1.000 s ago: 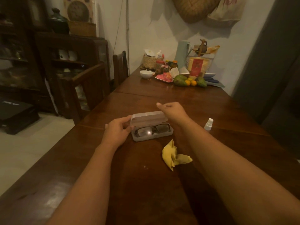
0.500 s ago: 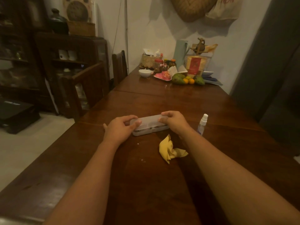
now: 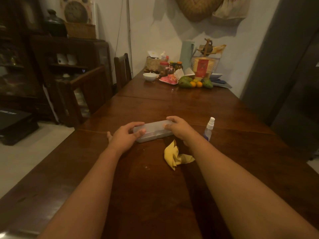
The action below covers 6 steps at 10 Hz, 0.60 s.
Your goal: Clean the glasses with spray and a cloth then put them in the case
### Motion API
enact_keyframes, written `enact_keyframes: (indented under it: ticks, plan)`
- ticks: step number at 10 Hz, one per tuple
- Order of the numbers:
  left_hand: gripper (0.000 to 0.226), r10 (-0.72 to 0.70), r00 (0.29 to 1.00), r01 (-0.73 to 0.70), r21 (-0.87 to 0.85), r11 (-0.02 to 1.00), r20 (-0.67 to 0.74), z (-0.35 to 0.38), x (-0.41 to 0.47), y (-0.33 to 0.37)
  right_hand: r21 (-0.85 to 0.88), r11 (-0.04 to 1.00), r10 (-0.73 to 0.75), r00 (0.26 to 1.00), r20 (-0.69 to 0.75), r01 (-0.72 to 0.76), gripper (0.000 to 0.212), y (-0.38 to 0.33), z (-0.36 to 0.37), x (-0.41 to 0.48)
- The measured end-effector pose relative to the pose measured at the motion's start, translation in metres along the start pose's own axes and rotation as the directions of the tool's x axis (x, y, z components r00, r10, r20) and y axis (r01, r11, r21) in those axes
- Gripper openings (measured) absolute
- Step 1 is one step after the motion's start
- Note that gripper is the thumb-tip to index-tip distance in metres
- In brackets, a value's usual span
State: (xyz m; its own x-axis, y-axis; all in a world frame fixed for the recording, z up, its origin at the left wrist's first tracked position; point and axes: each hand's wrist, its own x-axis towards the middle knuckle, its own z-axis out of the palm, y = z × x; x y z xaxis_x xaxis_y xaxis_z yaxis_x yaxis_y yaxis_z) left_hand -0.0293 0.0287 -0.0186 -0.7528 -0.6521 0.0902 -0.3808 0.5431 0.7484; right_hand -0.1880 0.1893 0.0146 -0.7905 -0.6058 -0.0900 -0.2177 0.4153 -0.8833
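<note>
1. While both hands sit on the glasses case [image 3: 153,131], the fingers [image 3: 138,125] of the left hand [image 3: 126,135] curl over its left end with the thumb on the near side, gripping it.
2. The right hand [image 3: 177,128] does the same at the right end. Its fingers [image 3: 172,119] hook over the far edge and the thumb tip presses on the lid.
3. The glasses case is frosted grey plastic with the lid down. It lies flat on the table [image 3: 155,195], long side across the view, between the two hands. The glasses are hidden under the lid, not visible.
4. The yellow cloth [image 3: 174,156] lies crumpled on the table just on the near side of the case, beside the right wrist. Neither hand holds it.
5. The spray bottle [image 3: 209,128] is small and clear with a white nozzle. It stands upright on the table, just right of the right hand and apart from the case.
6. The table is long, dark brown wood and runs away to the wall. Bare forearms reach over it.
7. At the far end of the table, well apart from the hands:
   - a white bowl [image 3: 149,76]
   - a woven basket [image 3: 154,63]
   - jars [image 3: 164,68]
   - a pink plate [image 3: 169,80]
   - green mangoes [image 3: 185,82] and oranges [image 3: 196,83]
   - a pale green jug [image 3: 187,52]
8. On the left side, a wooden chair [image 3: 122,69] is pushed up to the table. A dark cabinet [image 3: 69,62] stands behind it.
9. A woven hat [image 3: 198,7] hangs on the wall.
</note>
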Motion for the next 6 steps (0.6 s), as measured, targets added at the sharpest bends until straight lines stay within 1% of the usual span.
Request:
enact_keyframes:
  ticks: [1,3,4,5,6]
  plan:
    - [0.008,0.000,1.000,0.000,0.005,1.000,0.004,0.001,0.001,-0.001,-0.012,1.000,-0.007,1.000,0.016,0.007,0.049,0.001,0.001,-0.002]
    - [0.012,0.017,1.000,-0.017,0.024,1.000,0.003,0.004,0.002,0.000,-0.010,1.000,-0.015,1.000,-0.019,0.015,0.047,0.004,0.001,-0.002]
    - [0.013,0.037,0.999,-0.037,0.074,0.997,0.010,0.004,0.000,-0.003,-0.009,1.000,-0.021,0.999,-0.026,0.020,0.045,0.003,0.001,-0.005]
    - [0.022,0.063,0.997,-0.069,0.142,0.987,0.047,0.003,-0.003,-0.002,-0.030,0.998,-0.059,0.997,-0.043,0.057,0.042,0.001,-0.003,-0.013]
    - [0.033,0.002,0.997,-0.014,0.147,0.989,0.082,0.003,0.002,0.005,-0.183,0.973,-0.139,0.990,0.019,0.140,0.044,-0.004,-0.009,-0.023]
